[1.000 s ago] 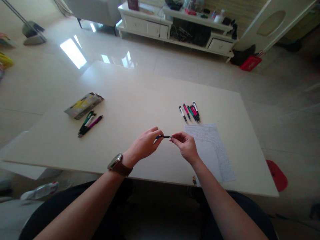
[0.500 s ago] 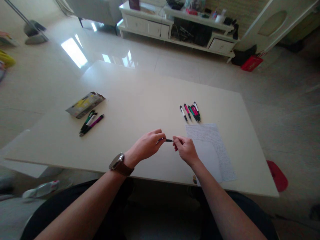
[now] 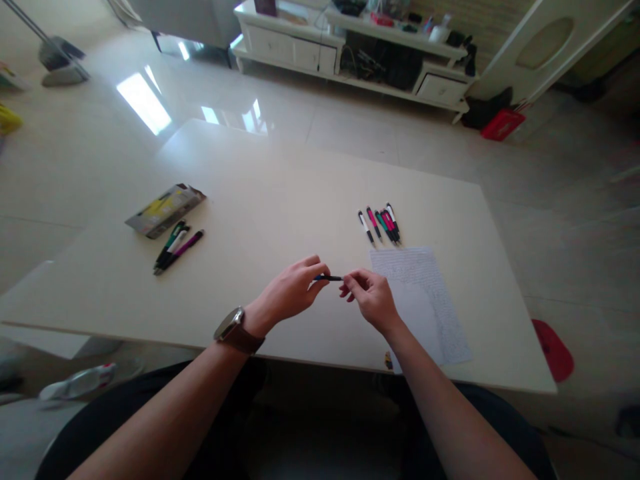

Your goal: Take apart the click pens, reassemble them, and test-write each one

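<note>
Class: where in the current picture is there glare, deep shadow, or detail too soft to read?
Head view: white glare patches on the glossy floor beyond the table; head view: deep shadow below the table's near edge; head view: writing on the paper too soft to read, and the pen between left hand and right hand too small for fine detail.

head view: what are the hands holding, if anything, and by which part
A blue-and-black pen: the left hand pinches its blue barrel, the right hand its narrow tip end.
</note>
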Tool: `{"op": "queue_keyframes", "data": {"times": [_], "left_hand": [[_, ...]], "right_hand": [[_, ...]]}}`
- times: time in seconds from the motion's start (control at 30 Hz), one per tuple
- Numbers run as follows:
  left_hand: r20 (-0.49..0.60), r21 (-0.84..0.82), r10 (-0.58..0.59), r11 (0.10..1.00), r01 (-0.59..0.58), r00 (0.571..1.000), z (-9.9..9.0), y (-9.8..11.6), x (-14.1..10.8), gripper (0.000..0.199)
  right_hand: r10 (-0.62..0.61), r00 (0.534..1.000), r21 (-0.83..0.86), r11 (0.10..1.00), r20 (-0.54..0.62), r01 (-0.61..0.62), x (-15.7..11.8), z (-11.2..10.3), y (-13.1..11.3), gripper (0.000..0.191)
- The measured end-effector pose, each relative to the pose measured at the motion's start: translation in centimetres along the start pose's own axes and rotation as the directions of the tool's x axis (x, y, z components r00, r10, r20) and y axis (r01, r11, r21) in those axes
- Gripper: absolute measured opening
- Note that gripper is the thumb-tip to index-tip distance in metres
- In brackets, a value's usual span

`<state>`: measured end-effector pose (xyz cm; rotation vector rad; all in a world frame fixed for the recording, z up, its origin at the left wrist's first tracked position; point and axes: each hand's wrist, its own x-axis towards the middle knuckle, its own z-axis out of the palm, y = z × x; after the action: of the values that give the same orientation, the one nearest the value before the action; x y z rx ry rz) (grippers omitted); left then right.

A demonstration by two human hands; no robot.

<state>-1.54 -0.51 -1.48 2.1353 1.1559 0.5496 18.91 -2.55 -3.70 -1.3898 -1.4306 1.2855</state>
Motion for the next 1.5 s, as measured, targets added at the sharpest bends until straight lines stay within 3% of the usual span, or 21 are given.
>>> {"op": "queue_keyframes", "data": {"times": [0.13, 0.33, 0.6, 0.87, 1.03, 1.13, 1.27, 1.37, 1.5], "left_hand": [[0.006, -0.022, 0.019, 1.0, -0.019, 1.0, 0.0, 0.2, 0.2, 0.011], [-0.022, -0.007, -0.018, 1.0, 0.018, 1.0, 0.0, 0.1, 0.2, 0.011], [-0.017, -0.045, 0.045, 0.998, -0.046, 0.999, 0.6, -1.3, 0.2, 0.013], [-0.085, -0.146, -0.138, 0.981, 0.124, 0.987, -0.5, -1.7, 0.8, 0.026], [-0.027, -0.101, -0.072, 0.992, 0.069, 0.997, 0.0, -1.4, 1.7, 0.018], [0.031, -0.003, 0.017, 1.0, -0.017, 0.999, 1.0, -0.7, 2.2, 0.015], [0.11, 0.036, 0.099, 0.994, -0.104, 0.989, 2.4, 0.6, 2.7, 0.018], [0.1, 0.031, 0.092, 0.995, -0.095, 0.991, 3.0, 1.0, 3.1, 0.015], [0.044, 0.02, 0.015, 1.0, -0.016, 0.999, 3.7, 0.6, 3.6, 0.036]], "right_hand": [[0.002, 0.998, -0.183, 0.983, -0.06, -0.013, 0.0, 0.1, 0.0, 0.053], [-0.059, 0.998, -0.157, 0.986, -0.032, 0.053, -0.1, 0.3, -0.3, 0.022], [-0.077, 0.997, -0.251, 0.965, 0.003, 0.075, -0.2, 0.2, 0.3, 0.048], [0.022, 1.0, -0.059, 0.998, 0.012, -0.022, -0.2, 0.2, 0.1, 0.042], [-0.112, 0.994, -0.129, 0.985, 0.012, 0.112, -0.5, -0.8, 0.4, 0.024], [-0.208, 0.974, -0.287, 0.931, 0.09, 0.225, -1.2, -1.6, 0.6, 0.012], [-0.256, 0.948, -0.594, 0.739, 0.191, 0.319, -2.5, -3.0, 0.8, 0.007], [-0.183, 0.963, -0.737, 0.619, 0.199, 0.27, -3.6, -4.5, 0.9, 0.007], [-0.132, 0.99, -0.85, 0.515, 0.053, 0.114, -5.1, -7.8, 1.6, 0.007]]}}
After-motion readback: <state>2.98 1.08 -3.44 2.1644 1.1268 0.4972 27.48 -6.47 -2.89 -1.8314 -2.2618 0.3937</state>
